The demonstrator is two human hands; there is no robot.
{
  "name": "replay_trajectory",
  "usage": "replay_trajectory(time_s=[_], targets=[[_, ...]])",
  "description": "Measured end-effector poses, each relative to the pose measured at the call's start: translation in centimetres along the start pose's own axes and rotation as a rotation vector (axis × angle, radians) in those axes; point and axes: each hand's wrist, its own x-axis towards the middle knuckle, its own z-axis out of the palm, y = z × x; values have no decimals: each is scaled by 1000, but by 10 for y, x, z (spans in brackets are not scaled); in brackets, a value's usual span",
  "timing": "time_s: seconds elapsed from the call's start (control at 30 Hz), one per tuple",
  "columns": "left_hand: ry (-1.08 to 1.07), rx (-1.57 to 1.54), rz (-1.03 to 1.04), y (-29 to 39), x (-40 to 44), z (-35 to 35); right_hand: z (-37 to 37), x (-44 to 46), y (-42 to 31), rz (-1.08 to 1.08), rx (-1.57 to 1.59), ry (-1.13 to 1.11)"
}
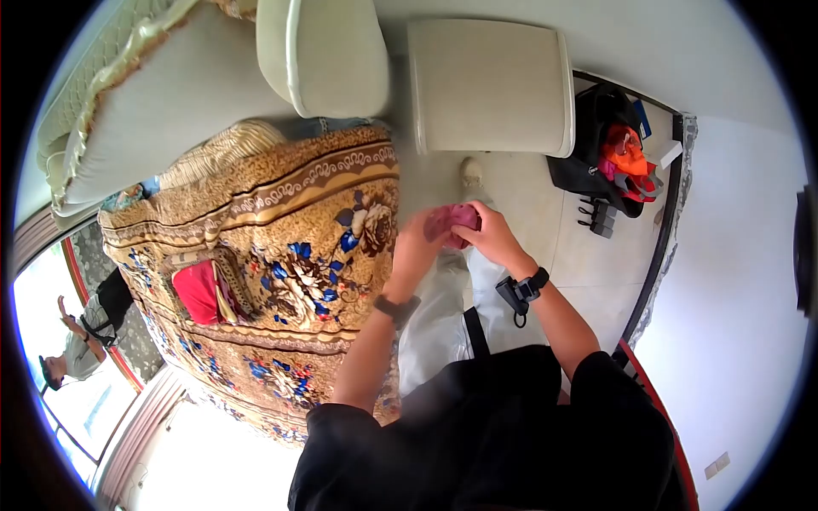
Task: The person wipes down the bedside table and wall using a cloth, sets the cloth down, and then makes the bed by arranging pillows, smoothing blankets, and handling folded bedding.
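Black-sleeved arms [362, 366] angle inward — left hand [415, 249], right hand [494, 235] clamped on pink cloth [450, 220]

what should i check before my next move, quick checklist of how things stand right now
1. Right hand on the pink item: ok, thumb across it.
2. Left hand on it too: ok, though its fingers are blurred.
3. Pink item spread flat: not ok, it is bunched between the hands.
4. Underside of the item: cannot tell, hidden from this view.
5. Red cloth away from the hands: ok, it lies on the patterned cover.
6. Black bag open: ok, orange fabric shows in it.
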Motion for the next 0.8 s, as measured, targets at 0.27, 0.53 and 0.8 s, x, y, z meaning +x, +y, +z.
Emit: replay_trajectory(time_s=[0.27, 0.53, 0.8], targets=[[-23, -183, -100, -66, 39, 67, -15, 49, 61, 14, -92, -50], [238, -202, -145, -125, 102, 117, 15, 118, 124, -223, -107, 109], [662, 5, 438, -197, 188, 115, 51, 213, 153, -542, -196, 166]])
